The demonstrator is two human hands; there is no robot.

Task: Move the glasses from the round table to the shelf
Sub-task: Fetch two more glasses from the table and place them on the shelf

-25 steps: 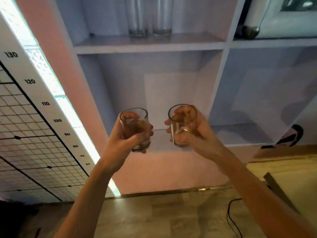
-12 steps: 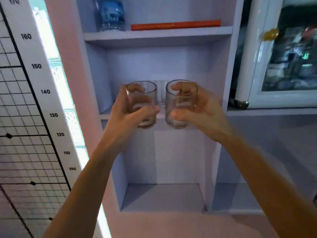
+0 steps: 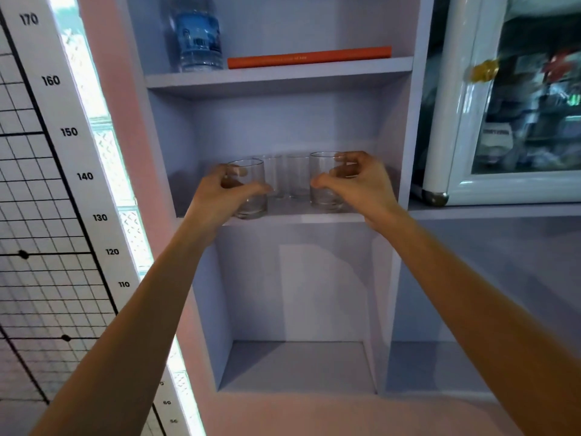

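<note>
Glasses: two tumblers, left glass and right glass, upright on shelf
Left hand: grasping left glass
Right hand: grasping right glass
Behind: two more glasses

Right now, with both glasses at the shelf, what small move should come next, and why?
Probably open both hands and draw them back. The left glass and right glass appear to sit on the shelf, while the left hand and right hand grip them.
</note>
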